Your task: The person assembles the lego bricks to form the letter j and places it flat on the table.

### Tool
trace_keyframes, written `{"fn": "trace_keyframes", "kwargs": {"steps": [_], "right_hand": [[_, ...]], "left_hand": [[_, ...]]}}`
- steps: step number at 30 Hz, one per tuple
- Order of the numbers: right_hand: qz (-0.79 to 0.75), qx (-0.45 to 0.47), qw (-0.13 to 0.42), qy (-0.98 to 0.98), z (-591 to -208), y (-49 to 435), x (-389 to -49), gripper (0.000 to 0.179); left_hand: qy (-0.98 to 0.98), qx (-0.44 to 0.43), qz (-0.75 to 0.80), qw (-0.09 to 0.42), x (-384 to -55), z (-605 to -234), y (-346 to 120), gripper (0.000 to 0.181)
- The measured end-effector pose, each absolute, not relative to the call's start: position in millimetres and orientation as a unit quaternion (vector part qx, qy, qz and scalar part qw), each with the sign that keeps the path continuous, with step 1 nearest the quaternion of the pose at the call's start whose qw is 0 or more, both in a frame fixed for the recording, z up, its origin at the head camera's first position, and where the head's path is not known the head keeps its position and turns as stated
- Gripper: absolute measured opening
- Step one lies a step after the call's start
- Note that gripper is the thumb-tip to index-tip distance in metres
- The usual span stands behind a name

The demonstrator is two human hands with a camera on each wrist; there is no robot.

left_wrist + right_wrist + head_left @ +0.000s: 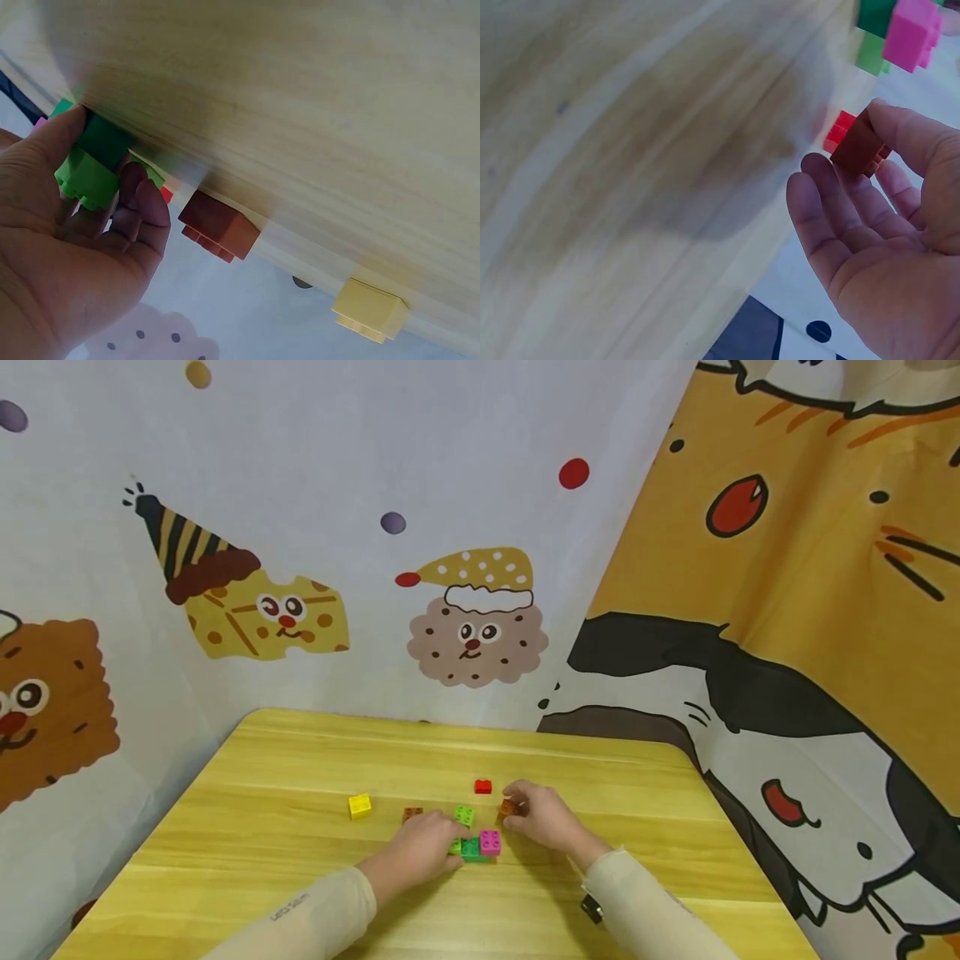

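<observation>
My left hand (pixel 420 845) grips a dark green toy brick (pixel 105 139), thumb on its near side and fingers around the far side. On top of that brick sit a lime green brick (pixel 88 178) and a pink brick (pixel 490 842), side by side. Just to the right, my right hand (pixel 550 818) pinches a brown brick (pixel 859 146) between thumb and fingers, its studs toward the palm in the right wrist view. Another lime green brick (pixel 464 815) lies behind the green stack, close to my left fingertips.
A red brick (pixel 483 787) lies farther back on the wooden table (pixel 300 760). Left of the stack are a second brown brick (pixel 412 813) and a yellow brick (pixel 360 806). A black object (pixel 592 908) lies beside my right sleeve. A printed curtain (pixel 360 443) hangs behind the table.
</observation>
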State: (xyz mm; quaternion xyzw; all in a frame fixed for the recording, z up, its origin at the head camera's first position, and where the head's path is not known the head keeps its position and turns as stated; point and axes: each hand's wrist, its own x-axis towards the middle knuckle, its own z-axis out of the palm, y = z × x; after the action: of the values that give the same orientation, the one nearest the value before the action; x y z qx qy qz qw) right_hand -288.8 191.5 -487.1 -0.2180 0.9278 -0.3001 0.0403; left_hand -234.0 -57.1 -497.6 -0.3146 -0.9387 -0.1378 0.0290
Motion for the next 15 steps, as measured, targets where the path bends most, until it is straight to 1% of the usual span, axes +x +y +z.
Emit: {"fn": "trace_keyframes", "kwargs": {"steps": [7,15], "right_hand": [[-0.349,-0.211,0.060,0.911,-473.9,195.2,-282.6,0.041],[-0.378,-0.237,0.081,0.891,-457.4,195.1,-272.7,0.037]], "left_hand": [[-0.939,-0.313,-0.142,0.032,-233.2,-497.3,-57.2,0.038],[-0.935,-0.320,-0.144,0.041,-232.8,-498.0,-57.4,0.037]]}}
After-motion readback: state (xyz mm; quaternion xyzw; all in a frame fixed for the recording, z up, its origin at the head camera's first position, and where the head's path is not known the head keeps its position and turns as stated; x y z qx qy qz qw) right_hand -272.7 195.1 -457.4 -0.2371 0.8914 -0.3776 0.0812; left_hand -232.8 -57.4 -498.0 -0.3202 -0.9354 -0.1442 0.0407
